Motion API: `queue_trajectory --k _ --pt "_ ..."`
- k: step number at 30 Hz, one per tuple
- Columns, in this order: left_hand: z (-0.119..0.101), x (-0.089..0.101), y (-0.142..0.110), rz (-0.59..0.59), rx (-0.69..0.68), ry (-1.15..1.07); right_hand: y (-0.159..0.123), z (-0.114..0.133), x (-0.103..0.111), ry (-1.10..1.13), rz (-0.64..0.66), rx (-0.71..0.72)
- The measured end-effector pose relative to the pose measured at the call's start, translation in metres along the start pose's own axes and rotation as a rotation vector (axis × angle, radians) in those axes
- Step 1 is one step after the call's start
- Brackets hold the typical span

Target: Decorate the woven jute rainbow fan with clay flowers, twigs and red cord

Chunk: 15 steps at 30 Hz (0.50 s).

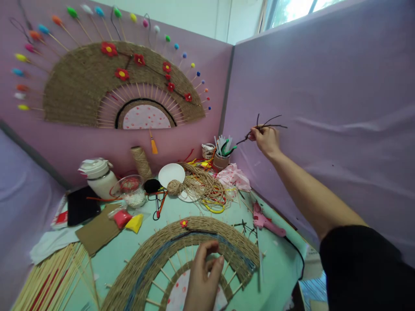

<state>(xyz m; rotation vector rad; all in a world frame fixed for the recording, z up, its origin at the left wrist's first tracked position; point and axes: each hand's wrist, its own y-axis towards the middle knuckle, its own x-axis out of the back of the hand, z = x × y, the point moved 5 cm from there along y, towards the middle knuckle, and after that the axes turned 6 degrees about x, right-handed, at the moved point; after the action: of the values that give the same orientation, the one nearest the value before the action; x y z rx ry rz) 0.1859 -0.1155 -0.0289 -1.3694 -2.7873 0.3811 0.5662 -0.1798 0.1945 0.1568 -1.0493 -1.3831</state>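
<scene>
Left hand [205, 276] curls to a narrow grip, nothing visible inside, over the woven fan [155, 236], lower centre; one red flower [184, 223] is on, outer stick tips [109, 285] are bare, so decoration looks barely begun. Tabletop [275, 261] beyond, lower right, seems roomier than the mid-frame cords [210, 185]. Right hand [267, 140] pinches a branched twig [275, 125], right of centre; the wall fan [78, 82], upper left, bears several flowers.

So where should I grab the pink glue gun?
Take the pink glue gun by its handle, probably best from the right: it lies on its side with that long, rounded part sticking out that way. Watch the black cord trailing from the handle's end.
</scene>
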Motion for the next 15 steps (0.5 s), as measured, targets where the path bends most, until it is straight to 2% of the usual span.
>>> queue_trajectory --k 3,6,9,12,15 --pt "-0.001 0.0 0.001 0.007 0.018 -0.031 0.014 -0.021 -0.037 0.016 0.042 -0.049" --pt "0.002 0.0 0.003 0.001 0.05 -0.1 0.019 -0.029 -0.064 0.029 0.123 -0.082" --pt "0.001 0.001 0.003 0.004 0.076 -0.109 0.022 -0.035 -0.082 0.022 0.219 -0.102" --pt "-0.001 -0.001 0.002 0.076 0.108 -0.079 0.024 -0.043 -0.095 0.0 0.306 -0.121" --pt "-0.004 0.002 0.003 0.071 0.121 -0.062 0.021 -0.048 -0.104 -0.009 0.369 -0.121"
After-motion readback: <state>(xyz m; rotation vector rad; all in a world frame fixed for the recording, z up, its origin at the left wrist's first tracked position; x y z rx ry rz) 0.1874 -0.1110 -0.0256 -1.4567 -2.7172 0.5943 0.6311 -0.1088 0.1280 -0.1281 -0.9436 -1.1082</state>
